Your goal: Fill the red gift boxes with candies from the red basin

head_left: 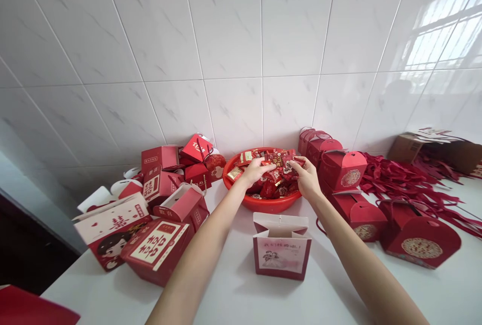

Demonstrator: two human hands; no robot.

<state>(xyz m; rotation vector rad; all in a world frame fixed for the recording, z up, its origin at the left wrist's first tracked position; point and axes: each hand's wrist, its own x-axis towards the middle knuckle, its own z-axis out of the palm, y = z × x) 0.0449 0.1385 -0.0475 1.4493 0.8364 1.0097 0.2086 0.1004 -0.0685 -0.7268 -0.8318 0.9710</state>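
A round red basin [269, 205] full of red and gold wrapped sweets stands against the tiled wall. Over its left part is my left hand [257, 170], its fingers closed on a small red packet [265, 163]. My right hand [307, 174] reaches over the basin's right side, thumb and fingers pinching a dark red wrapped sweet [288, 167]. Directly in front of the basin, between my forearms, a small paper box [281, 257] with a pink printed front stands upright, its top open.
Red gift boxes [155, 249] crowd the left of the white table [226, 295]. More red boxes [419, 237] line the right, beside a heap of dark red ribbons [399, 177]. A cardboard carton [404, 150] lies at the far right.
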